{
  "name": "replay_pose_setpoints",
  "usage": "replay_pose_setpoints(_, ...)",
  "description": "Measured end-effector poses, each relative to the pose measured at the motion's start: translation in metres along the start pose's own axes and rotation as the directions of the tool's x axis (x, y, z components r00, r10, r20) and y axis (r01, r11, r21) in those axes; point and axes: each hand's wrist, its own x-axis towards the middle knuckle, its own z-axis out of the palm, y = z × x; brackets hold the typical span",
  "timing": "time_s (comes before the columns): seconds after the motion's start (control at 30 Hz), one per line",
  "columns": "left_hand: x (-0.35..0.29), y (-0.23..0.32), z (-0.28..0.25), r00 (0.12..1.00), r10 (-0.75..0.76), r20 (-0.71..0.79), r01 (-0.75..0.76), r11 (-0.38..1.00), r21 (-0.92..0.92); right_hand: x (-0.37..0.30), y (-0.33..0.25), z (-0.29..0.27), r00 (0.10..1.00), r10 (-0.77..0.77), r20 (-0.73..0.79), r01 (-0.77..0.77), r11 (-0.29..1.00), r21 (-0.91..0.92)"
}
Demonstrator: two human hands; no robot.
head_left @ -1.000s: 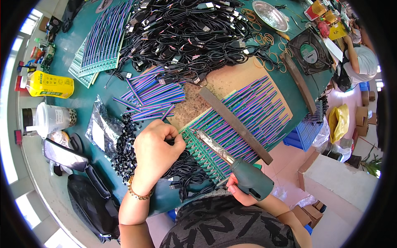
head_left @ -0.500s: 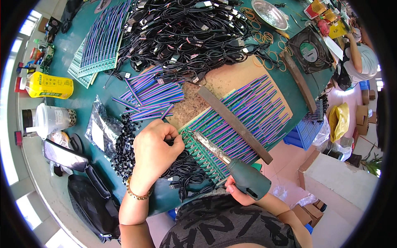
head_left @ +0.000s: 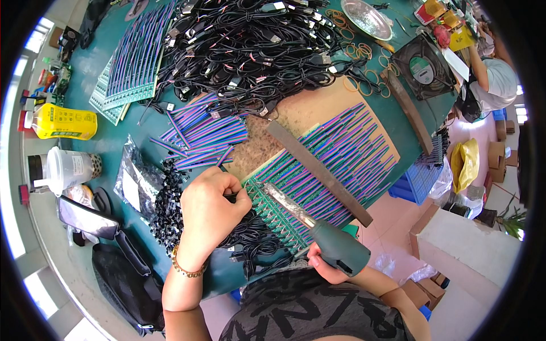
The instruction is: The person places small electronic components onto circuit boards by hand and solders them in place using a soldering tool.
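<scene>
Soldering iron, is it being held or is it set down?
Held: the right hand grips the soldering iron by its handle, and it slants over the green circuit boards.

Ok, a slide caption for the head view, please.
Right hand holds a soldering iron over green circuit boards; left hand curled beside their edge.

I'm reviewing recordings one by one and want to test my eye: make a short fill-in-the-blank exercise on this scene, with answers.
The soldering iron is held in the person's ____ hand.
The cable heap is mostly ____ in colour.
The large bottle at the left is mostly ____.
The fan is to the ____ of the cable heap.

Missing words: right; black; yellow; right.
</scene>
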Motion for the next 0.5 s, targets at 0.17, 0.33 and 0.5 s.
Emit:
replay_pose_setpoints(0.17, 0.0, -0.001, 0.002, 1.0, -0.008, 0.008, 0.008, 1.0, 0.016, 0.003, -0.014, 0.002, 0.971, 0.127, -0.2, -0.046, 0.929, 0.366)
replay_pose_setpoints(0.33, 0.0, -0.002, 0.0, 1.0, -0.008, 0.008, 0.008, 1.0, 0.022, 0.002, -0.014, -0.014, 0.977, 0.165, -0.137, -0.088, 0.893, 0.442)
replay_pose_setpoints(0.5, -0.001, -0.002, 0.0, 1.0, -0.012, 0.017, 0.011, 1.0, 0.013, -0.014, -0.005, -0.025, 0.98, 0.176, -0.095, -0.135, 0.931, 0.339)
